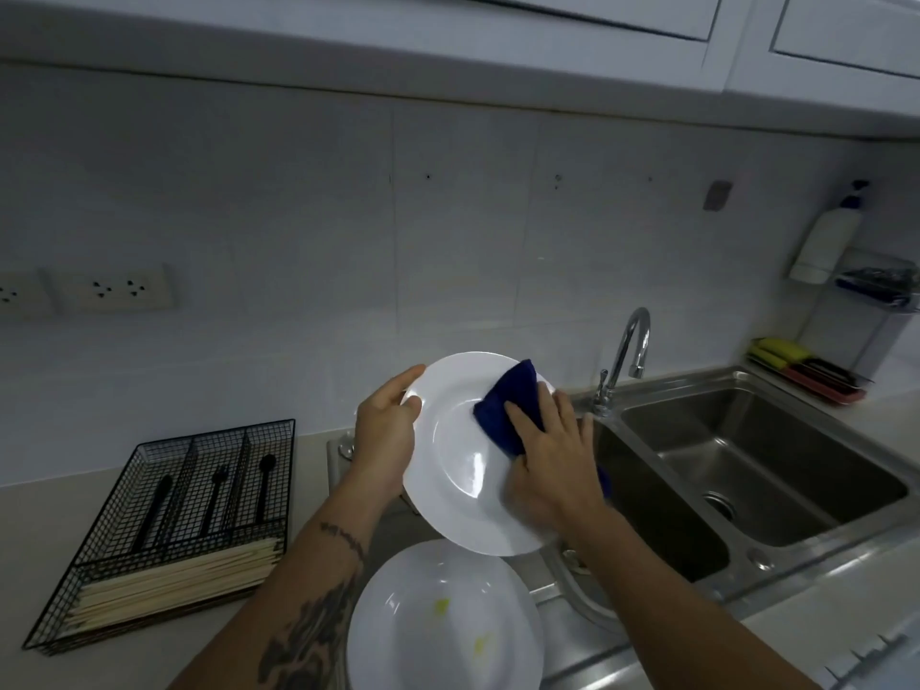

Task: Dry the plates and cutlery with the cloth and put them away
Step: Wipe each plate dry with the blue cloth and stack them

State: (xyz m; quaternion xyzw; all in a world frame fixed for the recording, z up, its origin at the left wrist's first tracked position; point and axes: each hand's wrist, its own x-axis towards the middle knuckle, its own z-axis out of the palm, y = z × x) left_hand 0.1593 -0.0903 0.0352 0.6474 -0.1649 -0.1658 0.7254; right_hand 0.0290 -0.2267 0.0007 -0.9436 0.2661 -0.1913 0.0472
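Observation:
My left hand (383, 430) grips the left rim of a white plate (458, 470), held tilted above the counter beside the sink. My right hand (547, 465) presses a dark blue cloth (508, 405) flat against the plate's face, fingers spread over it. Below, near the bottom edge, lies a stack of white plates (438, 620); the top one carries small yellowish spots. At the left, a black wire cutlery tray (169, 530) holds black cutlery (214, 490) upright in its slots and a bundle of pale chopsticks (174, 575) across its front.
A double stainless sink (747, 470) with a chrome tap (627, 356) fills the right side. Behind it stand a sponge rack (806, 371) and a white pump bottle (826, 241) on a wall shelf. Wall sockets (114, 288) sit at the left; cabinets hang overhead.

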